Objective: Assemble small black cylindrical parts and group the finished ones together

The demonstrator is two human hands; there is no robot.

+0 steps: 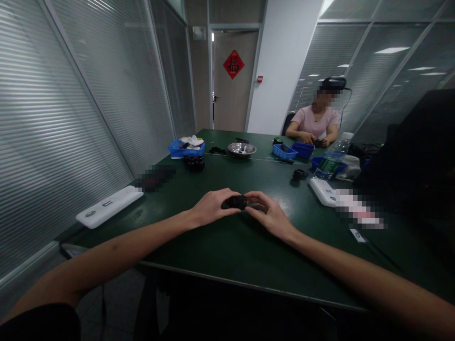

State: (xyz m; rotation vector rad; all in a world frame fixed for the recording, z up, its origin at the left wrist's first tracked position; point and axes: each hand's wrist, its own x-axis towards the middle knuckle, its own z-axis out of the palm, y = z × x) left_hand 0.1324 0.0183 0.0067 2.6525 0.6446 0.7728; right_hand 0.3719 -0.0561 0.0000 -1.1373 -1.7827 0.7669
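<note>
The fingers of the left hand (pixel 211 207) and right hand (pixel 272 218) pinch 1 rounded black part (pixel 242 202) from 2 sides, over the smooth green counter (pixel 220 251); uneven pressure could make its slick-looking surface slip; beyond sit glossy dark cylinders (pixel 195 163) and a shiny metal bowl (pixel 242 155).

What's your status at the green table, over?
Left hand and right hand holding small, rounded, glossy black part. Round metal bowl farther off, not in the way.
</note>
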